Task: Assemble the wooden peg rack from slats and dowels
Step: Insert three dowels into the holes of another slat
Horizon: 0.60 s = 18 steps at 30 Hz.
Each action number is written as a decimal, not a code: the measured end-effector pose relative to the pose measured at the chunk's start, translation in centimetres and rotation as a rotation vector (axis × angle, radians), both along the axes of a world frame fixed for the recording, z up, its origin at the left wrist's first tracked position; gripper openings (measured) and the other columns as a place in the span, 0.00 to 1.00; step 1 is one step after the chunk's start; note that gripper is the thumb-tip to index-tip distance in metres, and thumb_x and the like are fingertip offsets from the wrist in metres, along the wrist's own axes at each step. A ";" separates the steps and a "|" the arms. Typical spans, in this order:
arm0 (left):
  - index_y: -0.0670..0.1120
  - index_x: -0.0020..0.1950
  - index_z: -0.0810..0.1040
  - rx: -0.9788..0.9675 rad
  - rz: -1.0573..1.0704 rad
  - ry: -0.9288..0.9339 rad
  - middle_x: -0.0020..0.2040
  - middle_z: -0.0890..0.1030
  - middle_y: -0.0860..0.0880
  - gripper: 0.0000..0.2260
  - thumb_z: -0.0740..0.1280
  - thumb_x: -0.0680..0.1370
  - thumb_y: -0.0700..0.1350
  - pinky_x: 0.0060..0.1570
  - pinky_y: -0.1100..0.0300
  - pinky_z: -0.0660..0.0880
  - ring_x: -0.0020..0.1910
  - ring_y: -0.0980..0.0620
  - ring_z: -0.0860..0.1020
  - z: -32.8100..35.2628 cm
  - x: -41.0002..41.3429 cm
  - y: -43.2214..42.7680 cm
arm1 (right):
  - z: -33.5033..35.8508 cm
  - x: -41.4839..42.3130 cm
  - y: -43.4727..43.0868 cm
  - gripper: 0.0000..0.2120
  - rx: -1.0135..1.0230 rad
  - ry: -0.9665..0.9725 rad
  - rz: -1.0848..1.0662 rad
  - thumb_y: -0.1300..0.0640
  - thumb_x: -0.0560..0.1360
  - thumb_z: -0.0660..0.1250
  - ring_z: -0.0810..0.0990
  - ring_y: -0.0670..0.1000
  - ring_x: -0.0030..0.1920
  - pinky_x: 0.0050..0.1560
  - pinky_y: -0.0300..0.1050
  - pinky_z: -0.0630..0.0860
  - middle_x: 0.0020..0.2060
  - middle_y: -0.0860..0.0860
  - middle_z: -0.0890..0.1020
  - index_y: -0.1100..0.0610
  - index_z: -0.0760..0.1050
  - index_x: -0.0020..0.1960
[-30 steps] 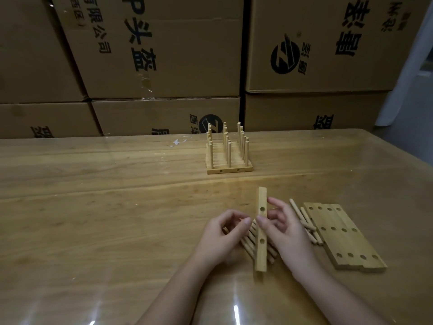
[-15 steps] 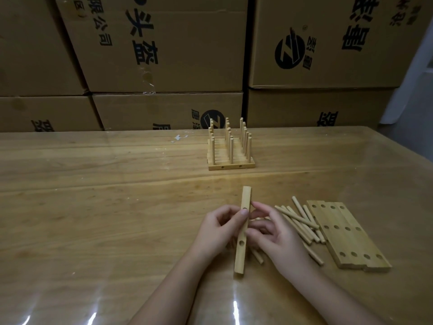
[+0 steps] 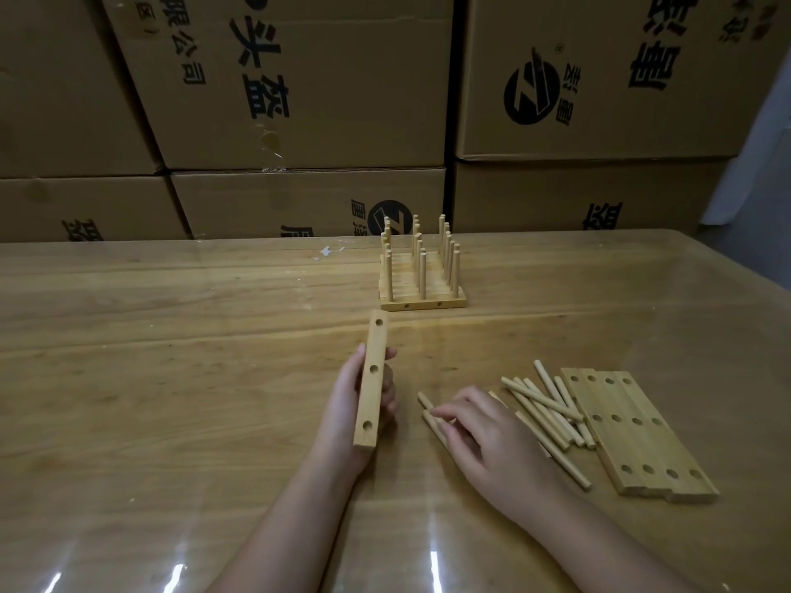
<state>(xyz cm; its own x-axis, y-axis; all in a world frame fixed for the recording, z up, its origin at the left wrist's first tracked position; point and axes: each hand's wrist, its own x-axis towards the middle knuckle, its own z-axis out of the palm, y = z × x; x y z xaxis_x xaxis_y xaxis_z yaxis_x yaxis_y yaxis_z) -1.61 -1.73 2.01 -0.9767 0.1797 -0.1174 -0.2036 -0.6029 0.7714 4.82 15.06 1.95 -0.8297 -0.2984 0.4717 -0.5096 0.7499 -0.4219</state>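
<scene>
Left hand (image 3: 349, 415) gripping slat (image 3: 371, 383), long axis pointing away, right hand (image 3: 483, 430) fingering dowels (image 3: 543, 410)

hands: 2 (image 3: 364, 415) | slat held: 1 (image 3: 371, 385), 3 holes | flat slats: 4 (image 3: 633, 434) | loose dowels: approx 10, some hidden (image 3: 543, 404) | finished rack: 1 (image 3: 421, 271) | boxes: 6 (image 3: 299, 79)

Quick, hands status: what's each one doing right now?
Left hand: closed on a three-hole wooden slat, held clear of the table.
Right hand: open, holding nothing; fingertips down on the loose dowels.
</scene>
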 end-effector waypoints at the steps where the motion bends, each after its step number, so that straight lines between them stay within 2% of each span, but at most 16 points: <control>1: 0.42 0.48 0.78 0.028 0.004 -0.018 0.27 0.69 0.51 0.16 0.59 0.79 0.53 0.23 0.64 0.67 0.23 0.56 0.67 0.1 -0.1 -0.1 | 0.0 0.0 0.0 0.08 -0.005 -0.008 0.003 0.58 0.76 0.64 0.74 0.42 0.41 0.39 0.35 0.71 0.46 0.45 0.75 0.55 0.78 0.54; 4: 0.42 0.47 0.79 0.072 0.022 -0.059 0.28 0.68 0.50 0.16 0.58 0.80 0.52 0.22 0.65 0.67 0.23 0.56 0.66 0.4 -0.3 -0.1 | -0.1 -0.3 0.0 0.07 -0.026 -0.017 -0.001 0.59 0.76 0.65 0.75 0.43 0.41 0.41 0.35 0.70 0.44 0.45 0.75 0.55 0.79 0.52; 9: 0.42 0.47 0.79 0.155 0.031 -0.102 0.28 0.68 0.50 0.16 0.58 0.80 0.52 0.21 0.65 0.67 0.22 0.57 0.66 0.4 -0.5 -0.3 | -0.2 -0.3 0.1 0.07 0.010 0.034 -0.087 0.61 0.72 0.69 0.76 0.44 0.43 0.47 0.44 0.73 0.43 0.45 0.77 0.54 0.81 0.49; 18: 0.42 0.47 0.79 0.108 0.017 -0.077 0.29 0.67 0.50 0.15 0.61 0.78 0.53 0.22 0.64 0.67 0.23 0.56 0.66 0.0 -0.7 -0.3 | -0.2 -0.2 0.0 0.07 0.043 0.026 -0.087 0.62 0.71 0.71 0.77 0.46 0.43 0.47 0.48 0.73 0.41 0.46 0.77 0.53 0.81 0.47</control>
<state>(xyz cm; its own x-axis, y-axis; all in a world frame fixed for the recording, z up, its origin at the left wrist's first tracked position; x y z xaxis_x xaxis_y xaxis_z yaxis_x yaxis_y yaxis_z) -2.28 -2.03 1.97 -0.9686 0.1787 -0.1727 -0.2484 -0.6853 0.6845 4.64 15.09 1.71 -0.8413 -0.2462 0.4812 -0.4517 0.8092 -0.3758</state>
